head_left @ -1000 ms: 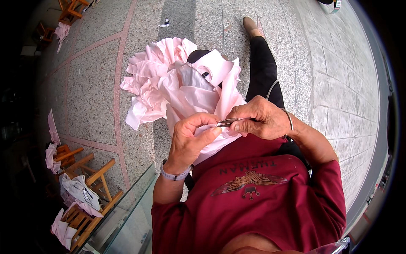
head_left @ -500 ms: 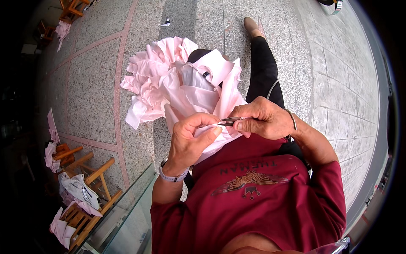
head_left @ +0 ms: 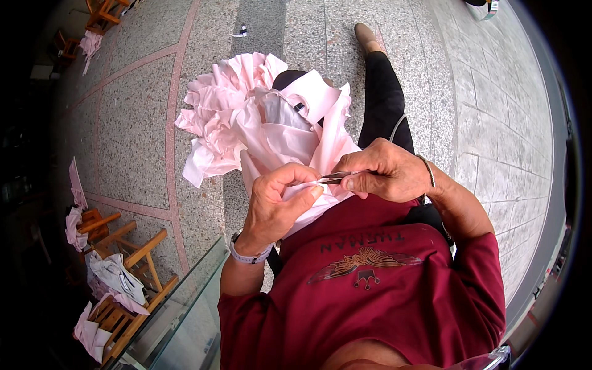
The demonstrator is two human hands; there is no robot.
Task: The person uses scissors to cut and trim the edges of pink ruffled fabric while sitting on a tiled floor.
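A pink garment point(head_left: 259, 129) lies bunched over my lap and spills onto the floor in front of me. My left hand point(head_left: 277, 203) pinches a fold of its fabric between thumb and fingers. My right hand point(head_left: 385, 172) grips a small metal tool, like thread snips point(head_left: 333, 178), with the tip pointing left at the fold held by my left hand. Both hands meet close to my chest, above my dark red shirt. A silver watch sits on my left wrist, a thin bracelet on my right.
My black-trousered leg point(head_left: 382, 98) stretches forward over a speckled stone floor point(head_left: 135, 123). Low wooden stools point(head_left: 129, 259) draped with pink and white cloth stand at lower left. A glass panel edge point(head_left: 185, 296) runs beside my left arm. More stools sit at top left.
My left thumb and fingers have shifted slightly on the fabric fold. The tool stays at the same place against the cloth.
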